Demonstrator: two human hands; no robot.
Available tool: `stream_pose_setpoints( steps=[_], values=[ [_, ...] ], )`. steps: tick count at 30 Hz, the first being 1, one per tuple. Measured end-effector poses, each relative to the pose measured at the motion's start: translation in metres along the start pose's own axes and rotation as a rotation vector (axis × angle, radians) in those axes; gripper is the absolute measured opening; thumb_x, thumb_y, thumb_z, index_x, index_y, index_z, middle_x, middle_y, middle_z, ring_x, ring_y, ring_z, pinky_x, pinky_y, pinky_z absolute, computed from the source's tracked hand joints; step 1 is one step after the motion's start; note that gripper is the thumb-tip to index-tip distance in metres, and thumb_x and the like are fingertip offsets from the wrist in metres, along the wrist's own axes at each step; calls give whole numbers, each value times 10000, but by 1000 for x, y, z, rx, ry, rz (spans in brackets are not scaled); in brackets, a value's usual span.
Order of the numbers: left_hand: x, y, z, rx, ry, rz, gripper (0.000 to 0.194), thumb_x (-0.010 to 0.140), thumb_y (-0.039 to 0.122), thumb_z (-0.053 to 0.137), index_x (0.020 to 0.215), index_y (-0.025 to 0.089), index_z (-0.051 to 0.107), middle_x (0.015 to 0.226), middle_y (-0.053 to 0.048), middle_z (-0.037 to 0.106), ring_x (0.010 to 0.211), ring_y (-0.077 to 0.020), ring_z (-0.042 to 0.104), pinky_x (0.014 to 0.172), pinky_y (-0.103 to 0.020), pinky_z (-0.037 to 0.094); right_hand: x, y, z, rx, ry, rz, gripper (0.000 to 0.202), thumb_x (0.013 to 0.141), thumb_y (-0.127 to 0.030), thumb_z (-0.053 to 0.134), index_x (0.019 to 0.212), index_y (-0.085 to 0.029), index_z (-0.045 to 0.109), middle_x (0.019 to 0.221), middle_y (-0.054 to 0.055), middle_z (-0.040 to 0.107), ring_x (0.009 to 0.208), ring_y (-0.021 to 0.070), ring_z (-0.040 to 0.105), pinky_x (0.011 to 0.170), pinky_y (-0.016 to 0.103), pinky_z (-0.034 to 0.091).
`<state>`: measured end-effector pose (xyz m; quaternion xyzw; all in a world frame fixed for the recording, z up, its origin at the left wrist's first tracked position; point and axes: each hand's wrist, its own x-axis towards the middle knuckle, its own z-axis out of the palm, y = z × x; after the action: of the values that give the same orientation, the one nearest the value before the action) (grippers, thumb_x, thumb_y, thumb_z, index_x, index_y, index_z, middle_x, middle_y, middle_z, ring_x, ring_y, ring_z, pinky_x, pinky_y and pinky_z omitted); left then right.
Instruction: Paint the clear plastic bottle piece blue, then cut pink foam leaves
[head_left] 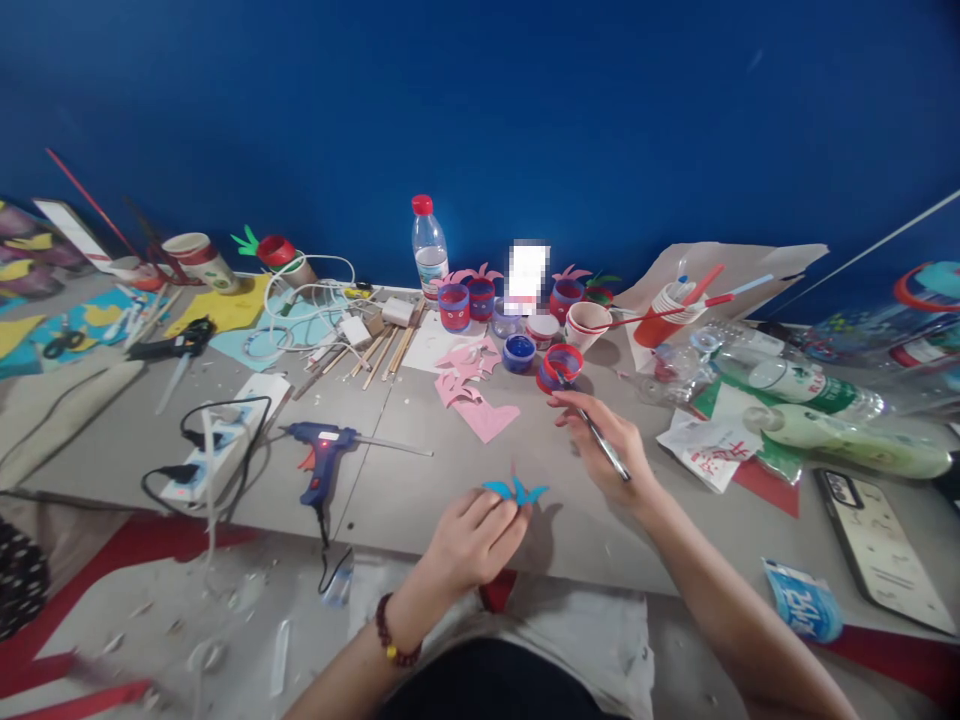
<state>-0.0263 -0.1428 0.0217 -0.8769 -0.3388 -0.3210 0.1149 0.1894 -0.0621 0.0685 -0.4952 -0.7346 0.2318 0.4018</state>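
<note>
Near the table's front edge, my left hand (480,535) is closed on a blue paper piece (517,492) with pointed leaf-like tips that stick out above the fingers. My right hand (607,440) pinches a thin dark and silver pen-like stick (606,446), which slants from beside a small red-rimmed cup (559,368) down toward the palm. Behind the hands stand a jar of blue paint (518,352) and a white paper cup (587,325) with a red stick. Pink paper cutouts (480,400) lie left of the jar.
On the left are a blue glue gun (326,450), a white power strip (225,440), cables and wooden sticks (386,350). A bottle with a red cap (429,245) stands at the back. Plastic bottles (817,385) and a phone (885,545) lie at right.
</note>
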Motion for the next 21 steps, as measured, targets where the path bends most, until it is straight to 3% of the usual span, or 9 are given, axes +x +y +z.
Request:
stream_pose_setpoints(
  steps=[3, 7, 12, 16, 21],
  values=[
    [17, -5, 7, 31, -9, -29, 127, 948, 101, 553, 994, 167, 651, 803, -21, 672, 716, -134, 604, 678, -295, 474, -19, 8, -14, -215, 55, -143, 292, 1002, -313, 445, 1218, -295, 640, 1016, 80, 742, 858, 224, 711, 802, 362, 573],
    [30, -6, 22, 117, 45, -97, 103, 928, 90, 577, 971, 143, 654, 761, -18, 652, 685, -144, 579, 611, -297, 432, -43, 40, -18, -418, 154, -251, 311, 960, -199, 529, 1258, -258, 595, 1044, 96, 735, 910, 244, 697, 836, 374, 561],
    [31, -5, 46, 148, -19, -109, 119, 914, 62, 577, 910, 155, 652, 726, -8, 618, 651, -135, 574, 585, -293, 414, -55, 74, -8, -502, 134, -198, 307, 969, -218, 530, 1273, -214, 571, 1101, 123, 711, 975, 265, 692, 877, 403, 559],
    [25, -6, 60, 145, -34, -119, 154, 887, 44, 585, 815, 176, 617, 710, -9, 619, 624, -144, 576, 580, -302, 426, -53, 81, 0, -519, 77, -147, 265, 983, -226, 509, 1236, -206, 586, 1122, 121, 706, 988, 264, 690, 888, 402, 556],
    [21, -6, 67, 47, -119, -177, 172, 847, 18, 583, 846, 189, 604, 801, -32, 670, 695, -161, 627, 621, -305, 458, -52, 86, 4, -515, 27, -138, 249, 1002, -232, 461, 1209, -207, 597, 1072, 126, 709, 959, 274, 681, 854, 415, 563]
  ],
)
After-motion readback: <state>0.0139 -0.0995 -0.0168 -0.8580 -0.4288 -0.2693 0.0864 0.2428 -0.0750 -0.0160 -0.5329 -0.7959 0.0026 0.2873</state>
